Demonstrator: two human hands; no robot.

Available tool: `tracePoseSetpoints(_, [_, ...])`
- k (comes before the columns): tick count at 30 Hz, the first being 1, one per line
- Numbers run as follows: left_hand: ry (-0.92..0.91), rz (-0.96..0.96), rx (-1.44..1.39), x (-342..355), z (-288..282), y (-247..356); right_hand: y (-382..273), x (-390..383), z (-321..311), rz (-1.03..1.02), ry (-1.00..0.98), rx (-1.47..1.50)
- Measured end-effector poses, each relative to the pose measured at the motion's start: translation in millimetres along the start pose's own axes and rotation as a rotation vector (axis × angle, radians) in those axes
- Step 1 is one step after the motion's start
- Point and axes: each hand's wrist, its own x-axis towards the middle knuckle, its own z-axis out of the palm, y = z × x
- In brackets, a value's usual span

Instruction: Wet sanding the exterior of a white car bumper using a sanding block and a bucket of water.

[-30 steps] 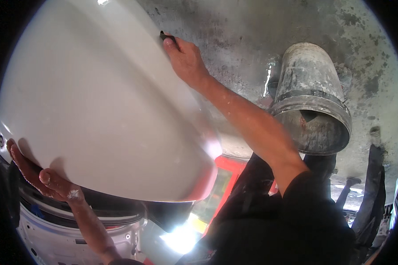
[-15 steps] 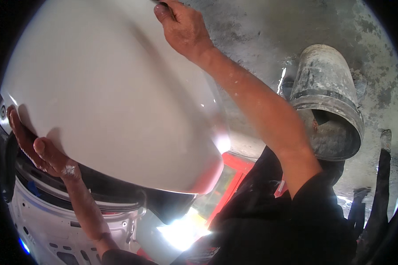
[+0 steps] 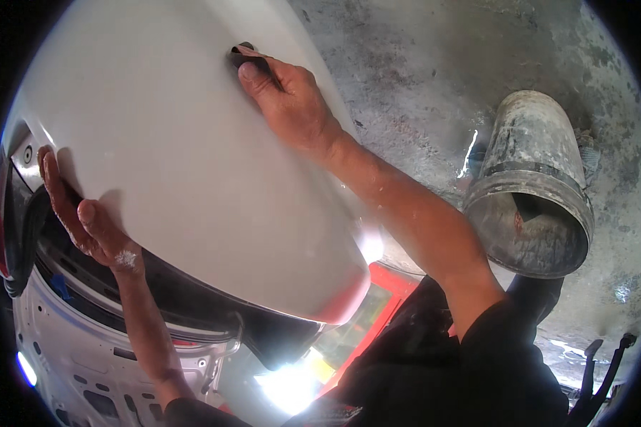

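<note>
A large, smooth white car body panel [image 3: 214,178] fills the left and middle of the view. Pressed to its surface near the right edge is my right hand [image 3: 292,99], the fingers closed round a folded piece of dark sandpaper [image 3: 248,58]. On the left, my left hand [image 3: 85,220] rests at the panel's edge. Its fingers are stretched out and its thumb stands apart, with nothing held. White dust marks the left wrist. The right fingertips are partly hidden behind the thumb and the sandpaper.
A bare metal door frame [image 3: 78,341] with holes lies below the left hand, under a dark trim. A worn grey bucket [image 3: 527,192] lies on its side on the wet concrete floor [image 3: 420,64]. A red frame [image 3: 377,299] and a bright light [image 3: 290,388] are near my body.
My right hand has come nearer to me along the panel with the sandpaper. The left hand stays at the panel's edge, and the whole view has shifted slightly.
</note>
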Motion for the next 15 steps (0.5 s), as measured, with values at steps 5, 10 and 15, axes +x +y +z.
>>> tracePoseSetpoints(5, [0.045, -0.085, -0.049, 2.7, 3.1, 5.2, 45.5, -87.7, -8.7, 0.143, 0.006, 0.062])
tracePoseSetpoints(10, [0.021, -0.095, -0.063, 3.9, 0.7, 4.1, -7.7, 4.3, 9.7, 0.034, 0.039, 0.014])
tracePoseSetpoints(15, [0.088, -0.114, -0.069, 2.0, -7.6, 3.3, -19.3, -0.3, 25.9, -0.098, -0.014, -0.233])
